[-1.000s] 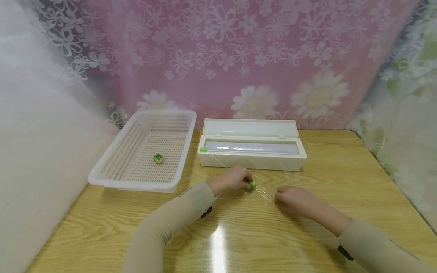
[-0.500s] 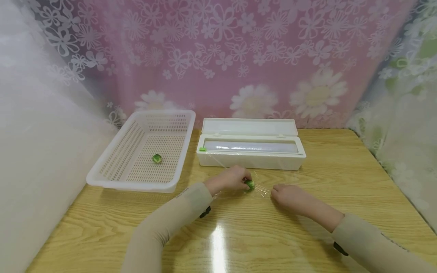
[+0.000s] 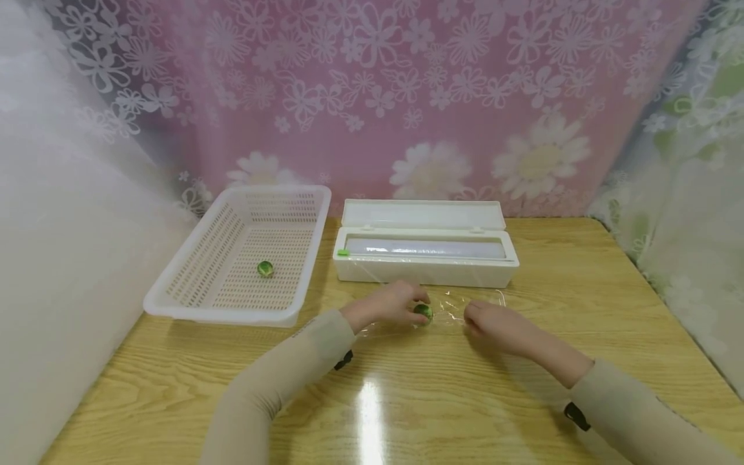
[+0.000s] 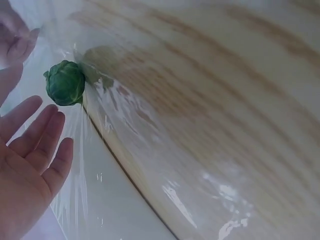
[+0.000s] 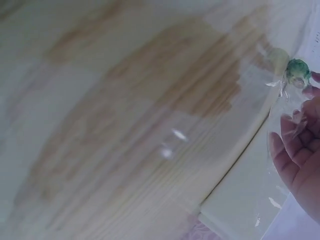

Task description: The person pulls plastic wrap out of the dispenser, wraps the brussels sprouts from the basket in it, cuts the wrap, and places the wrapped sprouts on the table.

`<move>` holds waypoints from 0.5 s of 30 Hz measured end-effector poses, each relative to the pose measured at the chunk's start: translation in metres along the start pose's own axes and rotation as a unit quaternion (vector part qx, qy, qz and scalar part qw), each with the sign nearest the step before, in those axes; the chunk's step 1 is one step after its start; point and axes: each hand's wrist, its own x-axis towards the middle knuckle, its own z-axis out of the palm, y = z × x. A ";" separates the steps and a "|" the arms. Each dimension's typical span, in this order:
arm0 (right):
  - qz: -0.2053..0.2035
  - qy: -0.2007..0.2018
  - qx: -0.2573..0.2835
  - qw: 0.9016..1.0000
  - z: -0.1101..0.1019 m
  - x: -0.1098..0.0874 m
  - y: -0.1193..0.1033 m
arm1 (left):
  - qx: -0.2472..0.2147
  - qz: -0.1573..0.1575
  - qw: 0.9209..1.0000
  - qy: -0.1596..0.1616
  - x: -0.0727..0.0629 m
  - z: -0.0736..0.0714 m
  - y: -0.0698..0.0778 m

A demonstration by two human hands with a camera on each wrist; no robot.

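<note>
A green Brussels sprout (image 3: 423, 314) lies at the clear plastic wrap (image 4: 120, 105), which is drawn out from the white box and bunches around it. My left hand (image 3: 395, 303) is right at the sprout, thumb and forefinger on either side of it in the head view. In the left wrist view the left fingers (image 4: 57, 160) are extended, with the sprout just past their tips. To the right of the sprout, my right hand (image 3: 494, 323) has curled fingers pinching the wrap. A crumpled bit of film shows at the right fingertips (image 5: 286, 125) in the right wrist view.
Behind the hands stands a white wrap dispenser (image 3: 427, 273), its lid up, with a film roll (image 3: 424, 248) inside and a green slider (image 3: 343, 252) at its left end. A white basket (image 3: 221, 316) on the left holds another Brussels sprout (image 3: 265, 269). Wooden table (image 3: 314, 400).
The gathered strands between sprout and right hand have spread into looser film, with a loose edge now showing behind the right hand. The right hand has shifted slightly left; the left stays at the sprout.
</note>
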 end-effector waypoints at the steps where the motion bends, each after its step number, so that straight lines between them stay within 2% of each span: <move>1: 0.006 0.000 0.017 1.000 -0.001 0.001 0.000 | 0.008 0.005 1.000 -0.003 -0.001 0.000 0.000; 7: 0.032 0.000 0.085 0.996 -0.007 0.004 0.003 | 0.055 0.021 0.998 -0.013 -0.005 0.000 0.001; 12: 0.044 0.008 0.104 0.994 -0.011 0.007 0.003 | 0.054 0.019 0.998 -0.015 -0.006 0.001 0.002; 15: 0.057 0.008 0.115 0.992 -0.012 0.007 0.003 | 0.072 0.015 0.997 -0.018 -0.006 0.002 0.003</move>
